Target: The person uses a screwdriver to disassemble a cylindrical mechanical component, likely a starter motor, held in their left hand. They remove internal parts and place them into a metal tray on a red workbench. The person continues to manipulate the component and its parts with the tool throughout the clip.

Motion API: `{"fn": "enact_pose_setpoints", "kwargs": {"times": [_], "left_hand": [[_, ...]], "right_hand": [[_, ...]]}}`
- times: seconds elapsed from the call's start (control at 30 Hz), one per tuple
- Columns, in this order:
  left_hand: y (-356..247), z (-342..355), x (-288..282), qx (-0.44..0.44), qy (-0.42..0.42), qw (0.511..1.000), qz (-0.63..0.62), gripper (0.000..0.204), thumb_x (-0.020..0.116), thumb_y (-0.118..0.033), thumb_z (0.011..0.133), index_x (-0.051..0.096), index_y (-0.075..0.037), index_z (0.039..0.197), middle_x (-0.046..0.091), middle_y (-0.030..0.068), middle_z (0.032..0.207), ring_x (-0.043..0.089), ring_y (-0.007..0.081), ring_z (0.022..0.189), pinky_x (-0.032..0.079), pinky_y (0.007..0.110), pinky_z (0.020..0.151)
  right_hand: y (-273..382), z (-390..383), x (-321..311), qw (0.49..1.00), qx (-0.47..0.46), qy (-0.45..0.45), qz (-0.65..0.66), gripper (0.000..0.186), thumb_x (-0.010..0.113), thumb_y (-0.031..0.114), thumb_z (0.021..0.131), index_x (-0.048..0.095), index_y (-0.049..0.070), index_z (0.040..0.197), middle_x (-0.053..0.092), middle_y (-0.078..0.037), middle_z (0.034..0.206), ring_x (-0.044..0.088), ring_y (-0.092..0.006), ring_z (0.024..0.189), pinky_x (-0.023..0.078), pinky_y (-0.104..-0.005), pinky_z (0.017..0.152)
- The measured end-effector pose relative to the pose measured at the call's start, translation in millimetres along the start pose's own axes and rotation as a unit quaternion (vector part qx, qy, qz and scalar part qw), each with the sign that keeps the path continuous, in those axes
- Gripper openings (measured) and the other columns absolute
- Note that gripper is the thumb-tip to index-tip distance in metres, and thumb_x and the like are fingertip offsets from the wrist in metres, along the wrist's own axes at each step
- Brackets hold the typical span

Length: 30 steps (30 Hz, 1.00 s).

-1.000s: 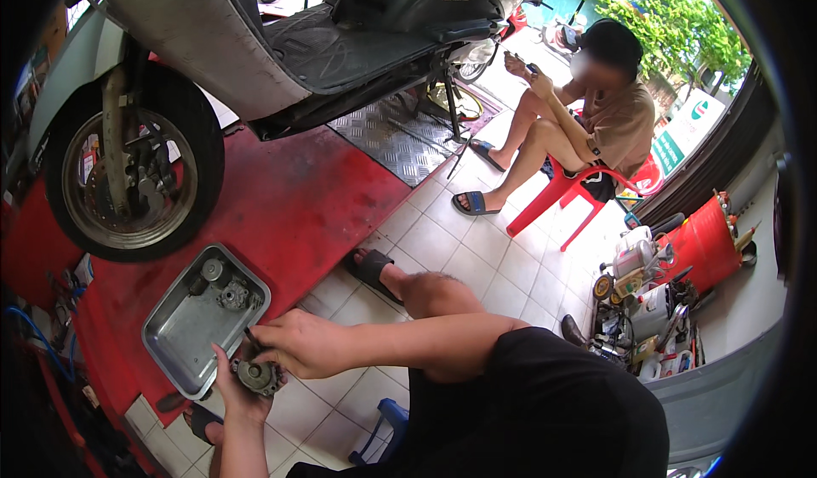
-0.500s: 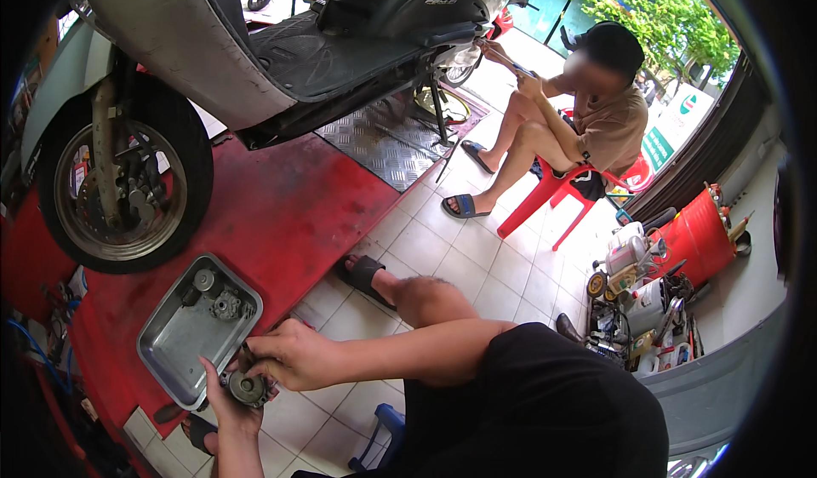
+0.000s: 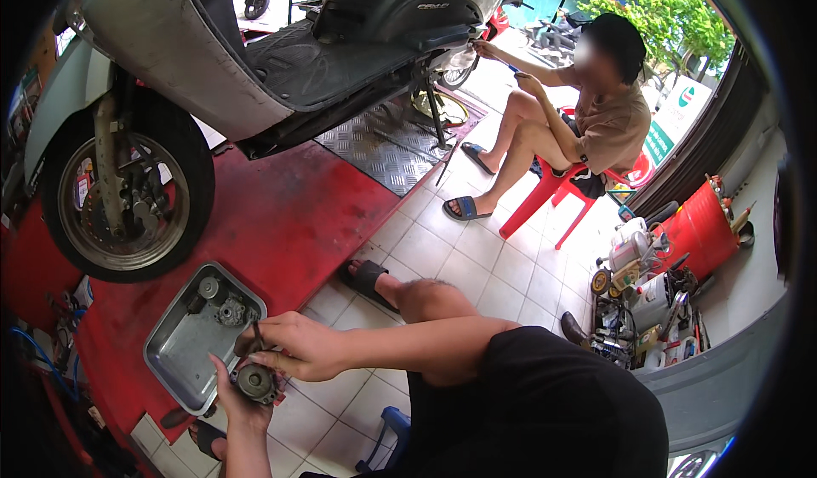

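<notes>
My left hand (image 3: 236,401) cradles a round, greasy metal engine part (image 3: 256,383) with a raised circular face, palm beneath it and thumb along its side. Above that part, my right hand (image 3: 302,348) is closed, fingers pinched around a slim dark piece (image 3: 257,335) whose kind I cannot make out. Both hands are over the near right corner of a metal tray (image 3: 181,360). Inside the tray lie a round metal cap (image 3: 209,287) and a toothed-looking metal housing (image 3: 230,313).
The tray rests on a red platform (image 3: 281,223) beneath a raised scooter (image 3: 281,78) with its front wheel (image 3: 128,193) at left. A seated person (image 3: 613,95) works by the scooter's rear. At right are a red drum (image 3: 694,227) and several tools. A blue stool (image 3: 391,431) stands below.
The engine part and both hands have shifted slightly right relative to the tray, and my grip has changed a little. The seated person's head has turned toward the scooter.
</notes>
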<state>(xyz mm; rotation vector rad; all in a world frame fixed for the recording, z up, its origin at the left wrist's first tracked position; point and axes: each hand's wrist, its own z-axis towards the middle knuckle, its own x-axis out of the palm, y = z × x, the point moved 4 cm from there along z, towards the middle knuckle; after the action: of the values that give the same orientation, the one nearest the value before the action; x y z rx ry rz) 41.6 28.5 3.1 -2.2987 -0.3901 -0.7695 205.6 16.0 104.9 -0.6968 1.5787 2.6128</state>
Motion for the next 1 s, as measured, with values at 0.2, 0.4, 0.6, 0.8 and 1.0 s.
{"fn": "enact_pose_setpoints", "kwargs": {"times": [0.2, 0.4, 0.6, 0.8, 1.0], "left_hand": [[-5.7, 1.3, -0.9, 0.008, -0.04, 0.999, 0.008, 0.083, 0.035, -0.086, 0.086, 0.064, -0.01, 0.103, 0.066, 0.0061, 0.083, 0.063, 0.023, 0.069, 0.05, 0.036, 0.061], [-1.1, 3.8, -5.9, -0.002, -0.043, 0.999, 0.006, 0.083, 0.034, -0.085, 0.087, 0.064, -0.009, 0.1, 0.066, 0.0066, 0.083, 0.063, 0.0239, 0.067, 0.05, 0.036, 0.058], [0.8, 6.8, -16.2, -0.007, -0.036, 0.999, 0.018, 0.082, 0.035, -0.085, 0.087, 0.063, -0.009, 0.1, 0.066, 0.0067, 0.084, 0.063, 0.0242, 0.067, 0.05, 0.037, 0.056], [2.4, 7.4, -23.1, 0.001, -0.038, 0.999, 0.025, 0.081, 0.035, -0.085, 0.087, 0.063, -0.01, 0.103, 0.066, 0.0074, 0.085, 0.063, 0.0247, 0.068, 0.05, 0.037, 0.057], [1.0, 8.3, -26.1, -0.002, -0.033, 0.999, 0.028, 0.079, 0.038, -0.084, 0.087, 0.063, -0.011, 0.104, 0.066, 0.0067, 0.089, 0.064, 0.0243, 0.07, 0.05, 0.037, 0.06]], "right_hand": [[13.9, 4.2, -10.3, 0.997, 0.033, 0.049, 0.041, 0.02, 0.056, 0.007, 0.097, 0.058, -0.006, 0.113, 0.068, -0.022, 0.091, 0.069, -0.0374, 0.079, 0.054, -0.0413, 0.07], [-1.9, 2.8, -5.6, 1.0, 0.01, 0.015, 0.02, 0.015, 0.061, 0.004, 0.093, 0.063, -0.003, 0.107, 0.065, -0.021, 0.073, 0.068, -0.0359, 0.072, 0.054, -0.0384, 0.065], [-7.1, -1.6, 2.5, 1.0, 0.017, -0.019, 0.011, 0.014, 0.063, 0.003, 0.091, 0.066, -0.001, 0.104, 0.066, -0.02, 0.072, 0.069, -0.0349, 0.07, 0.053, -0.0382, 0.062], [-8.9, -0.7, 4.6, 0.998, 0.04, -0.031, 0.041, 0.01, 0.063, 0.003, 0.092, 0.065, -0.002, 0.1, 0.066, -0.019, 0.073, 0.069, -0.0341, 0.071, 0.052, -0.0377, 0.063], [-9.7, 2.7, 3.8, 0.997, 0.045, -0.035, 0.053, 0.012, 0.064, 0.008, 0.092, 0.064, -0.004, 0.095, 0.064, -0.021, 0.069, 0.067, -0.0365, 0.068, 0.051, -0.0406, 0.061]]}}
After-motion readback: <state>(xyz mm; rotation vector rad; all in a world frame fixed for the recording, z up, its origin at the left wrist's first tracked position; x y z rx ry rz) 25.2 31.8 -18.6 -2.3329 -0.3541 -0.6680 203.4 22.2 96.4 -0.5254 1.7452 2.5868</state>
